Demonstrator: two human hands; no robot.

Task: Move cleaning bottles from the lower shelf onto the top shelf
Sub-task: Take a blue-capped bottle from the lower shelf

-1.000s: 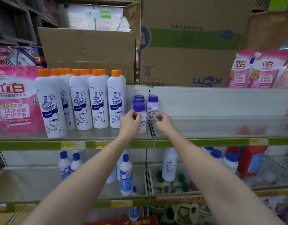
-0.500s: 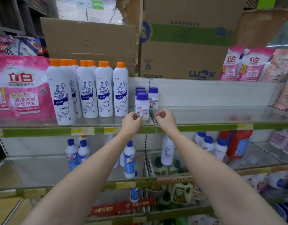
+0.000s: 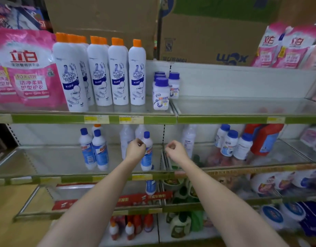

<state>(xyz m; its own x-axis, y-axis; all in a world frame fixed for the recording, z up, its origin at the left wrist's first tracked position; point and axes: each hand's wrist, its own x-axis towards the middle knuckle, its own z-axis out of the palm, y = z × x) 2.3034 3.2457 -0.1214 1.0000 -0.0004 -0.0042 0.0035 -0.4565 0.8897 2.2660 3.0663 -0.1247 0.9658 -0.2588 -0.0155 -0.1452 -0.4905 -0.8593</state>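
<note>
On the top shelf (image 3: 225,119) a group of small white purple-capped bottles (image 3: 160,94) stands right of the tall orange-capped white bottles (image 3: 118,73). The lower shelf (image 3: 73,179) holds slim blue-capped bottles (image 3: 100,152), another one (image 3: 148,157) at the centre, and squat white blue-capped bottles (image 3: 228,144) to the right. My left hand (image 3: 135,149) is curled just left of and in front of the centre bottle, gripping nothing that I can see. At the same height my right hand (image 3: 175,148) is curled on nothing, in front of the shelf divider.
Pink refill pouches (image 3: 27,68) fill the top shelf's left end, with more pouches (image 3: 285,47) at the upper right. Cardboard boxes (image 3: 207,32) stand behind. A red jug (image 3: 264,138) sits on the lower shelf's right. Further shelves below carry tubs and bottles.
Both hands dropped from the small purple-capped bottles at the top shelf's edge down to the lower shelf. The view tilted downward, and the small bottles stay on the top shelf.
</note>
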